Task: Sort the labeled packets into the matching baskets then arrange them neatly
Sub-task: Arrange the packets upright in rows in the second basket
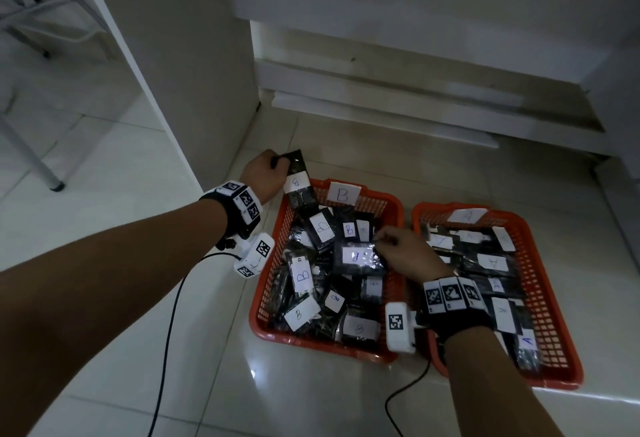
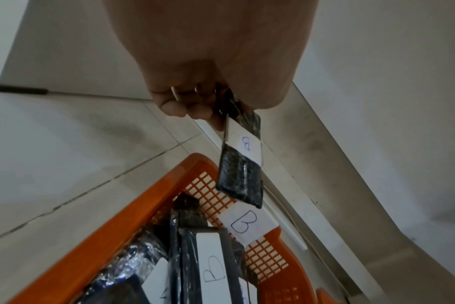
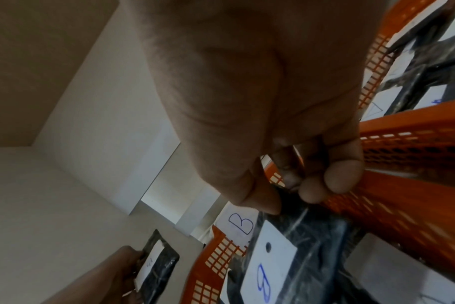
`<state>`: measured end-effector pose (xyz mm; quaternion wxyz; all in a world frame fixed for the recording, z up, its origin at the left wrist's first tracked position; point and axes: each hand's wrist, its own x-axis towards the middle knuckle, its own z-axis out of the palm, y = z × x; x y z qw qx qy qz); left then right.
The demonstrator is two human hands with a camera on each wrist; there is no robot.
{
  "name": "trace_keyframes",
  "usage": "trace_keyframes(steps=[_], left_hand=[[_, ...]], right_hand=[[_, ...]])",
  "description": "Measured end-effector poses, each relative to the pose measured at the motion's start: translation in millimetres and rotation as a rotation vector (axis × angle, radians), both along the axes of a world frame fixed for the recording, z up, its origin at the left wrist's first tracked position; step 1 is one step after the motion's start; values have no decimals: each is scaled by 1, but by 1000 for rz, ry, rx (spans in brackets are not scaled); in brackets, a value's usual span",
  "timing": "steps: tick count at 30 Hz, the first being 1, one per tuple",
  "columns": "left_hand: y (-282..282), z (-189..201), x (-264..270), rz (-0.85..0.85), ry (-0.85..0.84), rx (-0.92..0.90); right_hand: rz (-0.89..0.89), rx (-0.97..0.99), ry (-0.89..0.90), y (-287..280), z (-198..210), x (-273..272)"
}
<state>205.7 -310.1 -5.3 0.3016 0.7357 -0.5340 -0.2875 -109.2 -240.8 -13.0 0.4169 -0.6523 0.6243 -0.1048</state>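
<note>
Two orange baskets sit on the floor: basket B (image 1: 393, 215) on the left, basket A (image 1: 554, 332) on the right. Both hold several black packets with white labels. My left hand (image 1: 265, 173) grips a black packet labelled B (image 1: 299, 182) by its top end, above the far left corner of basket B; the left wrist view shows that packet (image 2: 243, 162) hanging from my fingers (image 2: 185, 107). My right hand (image 1: 403, 249) reaches into basket B and pinches the corner of a shiny black packet (image 1: 358, 258). In the right wrist view its thumb and fingertips (image 3: 333, 179) close on that packet's (image 3: 299, 242) edge.
A paper tag marked B (image 1: 343, 194) hangs on basket B's far rim, and a tag marked A (image 1: 467, 215) on basket A's. A white cabinet panel (image 1: 194, 90) stands left of the baskets, with a low shelf (image 1: 415, 97) behind them. Cables (image 1: 173, 315) trail over the tiled floor.
</note>
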Motion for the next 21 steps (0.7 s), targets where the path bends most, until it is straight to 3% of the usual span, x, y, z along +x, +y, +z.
trace_keyframes(steps=[3, 8, 10, 12, 17, 21], left_hand=[[-1, 1, 9, 42, 59, -30], [0, 4, 20, 84, 73, -49], [3, 4, 22, 90, 78, -55], [5, 3, 24, 93, 82, -58], [8, 5, 28, 102, 95, -89], [10, 6, 34, 109, 86, -88]], right_hand=[[31, 9, 43, -3, 0, 6], [89, -77, 316, -18, -10, 32], [90, -119, 272, -26, -10, 54], [140, -28, 202, -34, -8, 75], [196, 10, 300, -46, -18, 99], [190, 32, 280, -48, -22, 98]])
